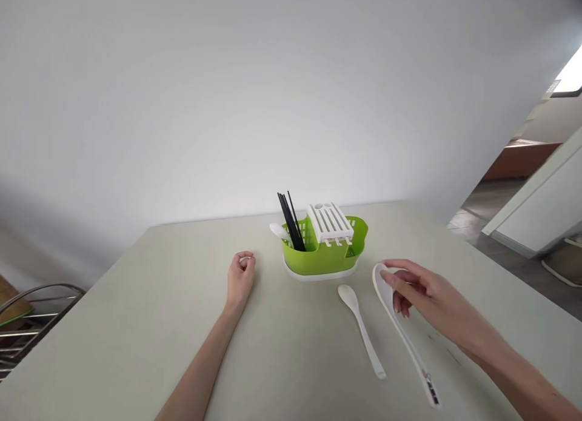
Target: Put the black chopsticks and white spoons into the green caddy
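My right hand pinches the bowl of a long-handled white ladle, thumb inside the bowl and fingers behind it. The ladle's handle points toward me and has a dark mark near its end. Left of it, a smaller white spoon lies on the table, its bowl pointing away from me. My left hand rests on the table with its fingers curled in, apart from every object. Between and beyond my hands stands a green utensil holder with a white slotted rack on top.
Black chopsticks and another white spoon stand in the holder's left compartment. The pale table meets a white wall at its far edge. A metal rack is beside the table on the left.
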Demonstrator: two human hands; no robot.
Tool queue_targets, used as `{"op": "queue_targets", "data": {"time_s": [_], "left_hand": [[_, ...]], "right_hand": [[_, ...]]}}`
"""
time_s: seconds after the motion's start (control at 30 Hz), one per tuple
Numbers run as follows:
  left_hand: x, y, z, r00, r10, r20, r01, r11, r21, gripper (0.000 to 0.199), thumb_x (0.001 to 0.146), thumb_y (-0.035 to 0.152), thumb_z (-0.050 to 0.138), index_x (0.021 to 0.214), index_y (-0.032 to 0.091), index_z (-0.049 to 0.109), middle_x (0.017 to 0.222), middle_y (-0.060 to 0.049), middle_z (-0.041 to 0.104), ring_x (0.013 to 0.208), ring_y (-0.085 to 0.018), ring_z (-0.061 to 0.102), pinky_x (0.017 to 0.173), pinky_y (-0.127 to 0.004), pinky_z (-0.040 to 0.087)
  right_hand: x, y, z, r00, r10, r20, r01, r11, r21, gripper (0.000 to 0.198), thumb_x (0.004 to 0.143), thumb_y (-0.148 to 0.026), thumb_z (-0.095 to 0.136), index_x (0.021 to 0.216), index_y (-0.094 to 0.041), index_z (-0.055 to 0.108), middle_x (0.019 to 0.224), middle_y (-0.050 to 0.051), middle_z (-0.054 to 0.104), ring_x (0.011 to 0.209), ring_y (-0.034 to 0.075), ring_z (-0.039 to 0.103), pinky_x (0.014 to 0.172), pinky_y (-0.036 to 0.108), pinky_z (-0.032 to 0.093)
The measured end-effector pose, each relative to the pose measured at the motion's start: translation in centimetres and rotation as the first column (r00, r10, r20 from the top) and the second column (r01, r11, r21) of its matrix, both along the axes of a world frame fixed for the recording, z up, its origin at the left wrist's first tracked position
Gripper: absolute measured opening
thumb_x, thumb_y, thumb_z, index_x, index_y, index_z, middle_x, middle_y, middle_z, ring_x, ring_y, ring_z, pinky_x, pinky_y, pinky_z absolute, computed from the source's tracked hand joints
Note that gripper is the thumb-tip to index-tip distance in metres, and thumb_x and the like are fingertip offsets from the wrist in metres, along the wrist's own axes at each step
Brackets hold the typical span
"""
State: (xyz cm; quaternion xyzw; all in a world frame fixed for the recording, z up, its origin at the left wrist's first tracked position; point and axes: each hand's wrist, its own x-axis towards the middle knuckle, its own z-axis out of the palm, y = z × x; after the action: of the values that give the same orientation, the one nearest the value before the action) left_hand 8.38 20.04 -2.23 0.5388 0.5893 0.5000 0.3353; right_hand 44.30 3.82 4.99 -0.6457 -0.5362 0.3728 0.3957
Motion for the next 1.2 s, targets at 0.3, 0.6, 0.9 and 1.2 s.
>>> {"op": "queue_targets", "data": {"time_s": [0.3,0.6,0.9,1.2], "left_hand": [[0.3,-0.2,0.3,0.999,-0.040,-0.026,0.040,0.999,-0.006,0.024,0.084,0.041,0.059,0.097,0.021,0.059,0.057,0.010,0.033,0.052,-0.011,0.027,0.053,-0.025,0.024],[0.4,0.0,0.0,0.996,-0.062,-0.068,0.062,0.998,-0.002,0.023,0.084,0.041,0.058,0.096,0.021,0.061,0.057,0.009,0.036,0.053,-0.012,0.031,0.055,-0.025,0.028],[0.3,0.2,-0.7,0.991,-0.089,-0.105,0.092,0.995,0.032,0.021,0.084,0.038,0.058,0.095,0.021,0.062,0.057,0.009,0.038,0.054,-0.013,0.035,0.055,-0.026,0.030],[0.5,0.1,-0.4,0.985,-0.098,-0.142,0.106,0.993,0.048,0.017,0.083,0.034,0.057,0.092,0.022,0.063,0.055,0.009,0.040,0.052,-0.013,0.038,0.056,-0.026,0.032]], "right_hand": [[-6.5,1.2,9.4,0.998,-0.058,-0.035,0.066,0.943,0.327,0.043,0.097,-0.061,0.064,0.113,-0.023,0.071,0.085,0.004,0.077,0.073,0.023,0.079,0.068,0.032,0.063],[-10.9,6.7,11.0,0.945,-0.287,0.159,0.033,0.565,0.824,0.018,0.107,-0.039,0.056,0.105,-0.023,0.065,0.091,0.001,0.077,0.069,0.015,0.077,0.060,0.025,0.057],[-13.7,9.9,6.0,0.814,-0.309,0.492,-0.229,0.607,0.761,0.020,0.110,-0.025,0.044,0.112,-0.021,0.064,0.099,0.006,0.073,0.072,0.015,0.069,0.057,0.025,0.044],[-16.2,10.7,4.3,0.661,-0.301,0.687,-0.279,0.751,0.598,0.009,0.099,-0.017,0.055,0.095,-0.019,0.063,0.098,0.004,0.064,0.061,0.012,0.054,0.048,0.025,0.028]]}}
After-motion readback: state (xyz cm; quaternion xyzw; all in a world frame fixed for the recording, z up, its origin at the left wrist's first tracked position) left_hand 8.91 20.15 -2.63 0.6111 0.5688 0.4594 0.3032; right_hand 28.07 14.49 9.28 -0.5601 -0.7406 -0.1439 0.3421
